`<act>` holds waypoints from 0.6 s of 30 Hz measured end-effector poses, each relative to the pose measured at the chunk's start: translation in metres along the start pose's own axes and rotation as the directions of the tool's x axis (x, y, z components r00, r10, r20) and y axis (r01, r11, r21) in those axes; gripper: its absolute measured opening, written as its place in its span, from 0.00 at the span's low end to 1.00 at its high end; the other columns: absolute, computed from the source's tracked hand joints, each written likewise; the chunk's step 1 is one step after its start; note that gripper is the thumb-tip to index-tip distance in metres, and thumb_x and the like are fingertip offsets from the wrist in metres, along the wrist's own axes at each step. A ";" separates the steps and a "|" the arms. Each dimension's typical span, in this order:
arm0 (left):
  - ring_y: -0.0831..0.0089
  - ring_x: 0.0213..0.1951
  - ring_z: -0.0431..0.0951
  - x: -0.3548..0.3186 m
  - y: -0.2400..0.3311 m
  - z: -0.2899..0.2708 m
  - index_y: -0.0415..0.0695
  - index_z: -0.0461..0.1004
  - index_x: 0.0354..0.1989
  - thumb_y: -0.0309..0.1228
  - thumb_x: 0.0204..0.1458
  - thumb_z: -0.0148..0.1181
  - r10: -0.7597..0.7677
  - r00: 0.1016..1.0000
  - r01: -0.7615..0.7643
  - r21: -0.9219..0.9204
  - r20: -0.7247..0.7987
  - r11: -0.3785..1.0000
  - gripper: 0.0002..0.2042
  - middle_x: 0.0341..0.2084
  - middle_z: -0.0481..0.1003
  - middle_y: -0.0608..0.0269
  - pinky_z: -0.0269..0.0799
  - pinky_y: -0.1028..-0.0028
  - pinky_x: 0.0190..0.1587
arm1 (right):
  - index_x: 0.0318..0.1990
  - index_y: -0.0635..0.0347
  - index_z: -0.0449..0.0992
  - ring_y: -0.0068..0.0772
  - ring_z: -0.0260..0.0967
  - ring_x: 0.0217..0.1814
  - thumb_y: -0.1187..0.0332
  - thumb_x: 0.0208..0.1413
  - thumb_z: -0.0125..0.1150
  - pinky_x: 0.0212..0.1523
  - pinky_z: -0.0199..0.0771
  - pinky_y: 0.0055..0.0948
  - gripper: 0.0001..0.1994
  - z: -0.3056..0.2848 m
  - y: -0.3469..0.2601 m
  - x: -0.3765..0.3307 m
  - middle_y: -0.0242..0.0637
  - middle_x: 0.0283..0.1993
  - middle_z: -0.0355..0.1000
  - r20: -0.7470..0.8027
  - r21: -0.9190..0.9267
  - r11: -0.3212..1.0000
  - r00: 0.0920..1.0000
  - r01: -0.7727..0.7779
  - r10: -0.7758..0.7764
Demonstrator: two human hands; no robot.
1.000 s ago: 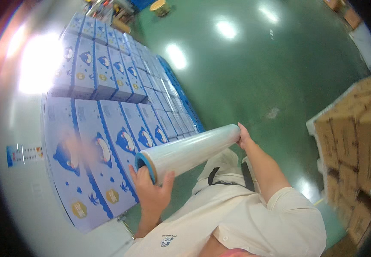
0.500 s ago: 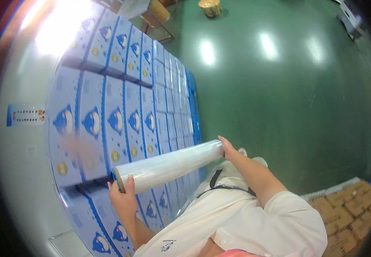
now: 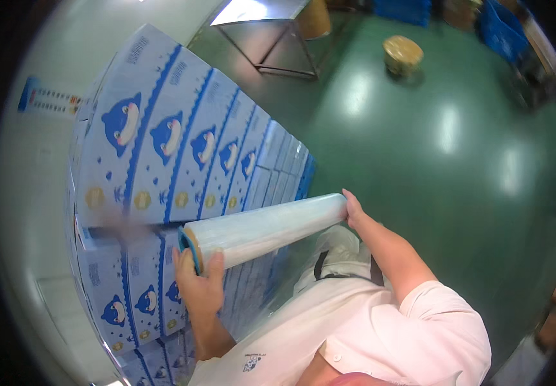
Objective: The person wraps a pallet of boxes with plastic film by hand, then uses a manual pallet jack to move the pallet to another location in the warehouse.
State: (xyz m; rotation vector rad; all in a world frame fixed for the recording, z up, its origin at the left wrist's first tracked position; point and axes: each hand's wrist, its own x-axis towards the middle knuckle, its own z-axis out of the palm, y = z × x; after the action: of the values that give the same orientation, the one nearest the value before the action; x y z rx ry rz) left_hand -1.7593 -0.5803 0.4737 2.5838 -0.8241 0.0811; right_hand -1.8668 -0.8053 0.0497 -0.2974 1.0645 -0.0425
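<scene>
A roll of clear stretch film (image 3: pixel 266 229) is held at the centre of the frame, gripped at both ends so that it can turn. The left hand (image 3: pixel 199 283) is closed around its blue-capped lower-left end; the right hand (image 3: pixel 353 210) is cupped over the far end. Film is seen trailing toward the stacked blue-and-white cartons (image 3: pixel 181 167) filling the left. A green floor (image 3: pixel 458 161) lies at right.

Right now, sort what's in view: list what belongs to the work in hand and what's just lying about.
In use:
- roll of clear stretch film
- left hand
- right hand
- stack of blue-and-white cartons

Lying about:
- tan round drum
- metal-framed table
- blue crates
</scene>
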 end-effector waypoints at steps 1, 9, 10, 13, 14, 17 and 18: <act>0.44 0.46 0.72 0.017 0.019 0.014 0.32 0.73 0.37 0.37 0.51 0.62 0.002 0.997 -0.001 0.011 -0.074 1.000 0.17 0.35 0.74 0.41 0.47 0.50 0.67 | 0.57 0.62 0.67 0.40 0.68 0.55 0.40 0.57 0.49 0.57 0.64 0.40 0.33 0.000 -0.031 0.023 0.43 0.54 0.70 0.034 -0.075 0.997 0.999 0.027 -0.024; 0.61 0.28 0.72 0.240 0.140 0.078 0.42 0.70 0.20 0.45 0.38 0.70 0.393 0.917 -0.394 0.014 0.069 0.919 0.19 0.21 0.70 0.56 0.41 0.41 0.67 | 0.56 0.63 0.67 0.42 0.69 0.55 0.42 0.59 0.45 0.59 0.65 0.42 0.32 0.112 -0.246 0.165 0.44 0.54 0.70 0.109 -0.263 0.960 0.986 -0.095 0.127; 0.64 0.26 0.72 0.269 0.151 0.082 0.44 0.70 0.17 0.45 0.37 0.70 0.420 0.902 -0.418 -0.040 0.099 0.908 0.18 0.19 0.71 0.59 0.41 0.41 0.67 | 0.54 0.62 0.69 0.42 0.69 0.54 0.42 0.59 0.45 0.58 0.66 0.43 0.31 0.137 -0.265 0.165 0.44 0.53 0.71 0.033 -0.335 0.933 0.988 -0.129 0.149; 0.64 0.27 0.74 0.351 0.167 0.104 0.44 0.71 0.16 0.43 0.36 0.69 0.450 0.883 -0.446 -0.058 0.133 0.893 0.16 0.21 0.74 0.57 0.43 0.42 0.67 | 0.53 0.61 0.70 0.42 0.69 0.55 0.43 0.59 0.46 0.58 0.65 0.44 0.29 0.180 -0.330 0.205 0.44 0.53 0.71 0.075 -0.356 0.911 0.965 -0.210 0.251; 0.63 0.28 0.75 0.377 0.168 0.107 0.44 0.72 0.17 0.42 0.36 0.69 0.413 0.899 -0.411 -0.047 0.146 0.910 0.16 0.21 0.75 0.56 0.43 0.42 0.67 | 0.53 0.61 0.70 0.42 0.69 0.54 0.43 0.59 0.46 0.58 0.65 0.44 0.29 0.186 -0.344 0.221 0.43 0.53 0.71 0.070 -0.352 0.906 0.958 -0.235 0.276; 0.59 0.29 0.75 0.457 0.153 0.115 0.40 0.74 0.18 0.42 0.35 0.69 0.268 0.957 -0.274 0.035 0.113 0.961 0.17 0.21 0.75 0.54 0.43 0.41 0.67 | 0.49 0.58 0.72 0.38 0.71 0.48 0.44 0.59 0.47 0.51 0.69 0.42 0.26 0.253 -0.400 0.270 0.40 0.48 0.73 0.050 -0.460 0.862 0.962 -0.215 0.267; 0.57 0.29 0.75 0.477 0.146 0.117 0.38 0.74 0.19 0.42 0.35 0.70 0.187 0.977 -0.194 0.066 0.108 0.979 0.17 0.21 0.75 0.53 0.43 0.41 0.67 | 0.47 0.57 0.74 0.36 0.72 0.44 0.45 0.59 0.48 0.48 0.71 0.40 0.25 0.272 -0.408 0.283 0.39 0.45 0.75 0.026 -0.518 0.826 0.961 -0.221 0.274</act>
State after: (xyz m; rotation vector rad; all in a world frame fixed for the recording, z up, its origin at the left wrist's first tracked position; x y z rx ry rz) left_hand -1.4585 -0.9933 0.5092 2.5896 -1.1260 0.0391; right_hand -1.4484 -1.1870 0.0366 -0.6332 0.9944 0.4969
